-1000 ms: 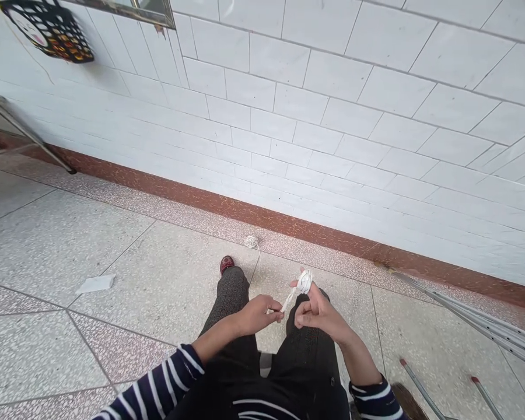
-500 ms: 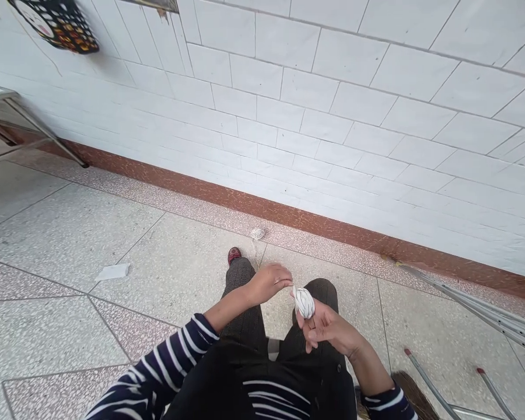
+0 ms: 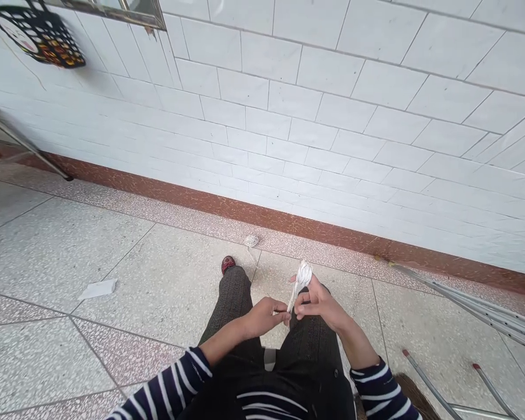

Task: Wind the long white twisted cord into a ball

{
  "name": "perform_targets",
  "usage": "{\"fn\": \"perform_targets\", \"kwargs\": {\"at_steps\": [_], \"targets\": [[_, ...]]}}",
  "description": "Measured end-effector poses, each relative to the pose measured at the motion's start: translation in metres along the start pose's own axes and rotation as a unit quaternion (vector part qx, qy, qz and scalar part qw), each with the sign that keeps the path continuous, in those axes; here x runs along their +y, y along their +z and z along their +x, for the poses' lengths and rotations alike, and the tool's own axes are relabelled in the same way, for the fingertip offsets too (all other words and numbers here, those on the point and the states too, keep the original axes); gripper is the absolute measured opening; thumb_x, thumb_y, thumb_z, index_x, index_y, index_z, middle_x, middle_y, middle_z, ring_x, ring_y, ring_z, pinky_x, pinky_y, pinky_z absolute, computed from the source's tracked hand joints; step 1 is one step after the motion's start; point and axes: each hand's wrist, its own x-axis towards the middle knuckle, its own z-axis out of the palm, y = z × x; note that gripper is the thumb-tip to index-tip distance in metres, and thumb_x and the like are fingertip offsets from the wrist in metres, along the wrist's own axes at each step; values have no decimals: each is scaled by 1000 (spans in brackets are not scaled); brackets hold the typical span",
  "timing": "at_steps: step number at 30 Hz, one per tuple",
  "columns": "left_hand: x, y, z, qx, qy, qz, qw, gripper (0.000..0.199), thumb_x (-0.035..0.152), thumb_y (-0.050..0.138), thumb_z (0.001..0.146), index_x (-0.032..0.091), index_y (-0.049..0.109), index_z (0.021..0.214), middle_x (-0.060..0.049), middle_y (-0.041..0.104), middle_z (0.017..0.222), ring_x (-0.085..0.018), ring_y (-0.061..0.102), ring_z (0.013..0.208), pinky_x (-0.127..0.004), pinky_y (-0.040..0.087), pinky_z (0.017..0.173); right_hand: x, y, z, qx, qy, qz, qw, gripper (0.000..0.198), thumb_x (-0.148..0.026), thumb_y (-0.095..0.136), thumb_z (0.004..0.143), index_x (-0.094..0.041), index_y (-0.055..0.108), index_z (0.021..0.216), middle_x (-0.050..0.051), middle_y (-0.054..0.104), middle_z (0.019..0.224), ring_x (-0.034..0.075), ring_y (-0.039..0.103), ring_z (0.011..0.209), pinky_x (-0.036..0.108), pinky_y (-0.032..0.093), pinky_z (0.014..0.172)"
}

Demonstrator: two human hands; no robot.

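Over the knees [image 3: 235, 291], both hands are on white cord: wound bundle [image 3: 304, 273] sits up at the fingers of the right hand [image 3: 319, 302], strand [image 3: 292, 298] runs from it to the left hand [image 3: 269, 316]. Left: fingertips pinched on the strand. Right: half open, fingers partly curled, bundle carried on the upper fingers; can't tell if anything clamps it. Ball [image 3: 251, 240] of similar cord lies on the floor [image 3: 179, 262] near the baseboard [image 3: 192, 199], its tail toward the legs; link to the bundle unclear.

Risks, my read: bundle could slip off the right fingers if the left pulls hard; turns could slacken if the pinch relaxes; tail could snag if the red shoe [image 3: 228, 264] shifts.

Containers: patterned bag [image 3: 56, 49] against the wall [image 3: 289, 116], upper left; contents not visible.
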Motion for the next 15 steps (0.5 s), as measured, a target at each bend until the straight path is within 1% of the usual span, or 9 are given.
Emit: {"fn": "perform_targets", "kwargs": {"at_steps": [1,2,4,6,8,10,11,13,15], "targets": [[4,-1,-2,2,9,17,1000,28,29,53,94,14,71,79,0,66,74,-13,58,75,-21,43,75,5,-3,3,16,19,-48,999,74,-33,76,71,-29,39,135,6,58,114,13,59,72,31,53,64],[8,-3,-4,12,23,40,999,29,29,52,95,15,71,78,0,66,73,-13,58,73,-23,44,81,11,-6,5,24,35,-83,996,71,-31,76,70,-27,42,133,4,61,105,13,58,68,30,52,63],[14,-14,-4,50,61,100,992,29,28,51,97,16,69,77,1,66,73,-13,59,72,-29,41,98,24,-8,4,28,54,-118,991,69,-23,75,68,-24,45,131,0,62,89,12,57,62,27,47,59],[18,-28,0,91,99,167,977,27,25,49,98,17,68,81,0,67,77,-14,61,76,-36,33,110,35,-5,-1,26,62,-141,988,67,-17,74,66,-22,48,128,-2,61,83,11,55,60,24,41,56],[20,-40,6,117,124,216,961,25,24,49,99,17,68,85,-2,69,84,-16,63,84,-41,28,113,40,2,-8,18,62,-141,988,59,-15,74,66,-21,53,121,-2,59,86,10,52,60,23,39,55],[21,-47,13,115,132,223,959,26,25,49,99,17,68,82,-3,69,84,-17,63,86,-41,29,112,38,10,-13,8,59,-120,991,49,-17,74,67,-20,56,112,-3,56,87,9,49,61,24,41,57],[21,-48,16,106,129,205,965,27,26,50,98,16,67,80,-3,69,82,-17,62,83,-40,32,108,35,13,-15,4,57,-103,993,45,-20,74,68,-20,56,110,-4,53,85,9,48,61,25,43,59],[22,-47,20,82,104,126,983,30,28,51,97,16,67,76,-2,68,77,-16,61,78,-33,41,95,28,16,-16,5,51,-64,997,46,-25,75,71,-20,56,112,-6,45,79,10,45,64,28,49,63],[21,-45,22,58,66,6,996,26,29,53,95,15,68,79,-2,68,75,-15,61,77,-27,44,81,20,15,-17,12,41,-27,999,51,-30,75,73,-20,55,118,-6,40,75,10,42,65,30,52,66]]}}
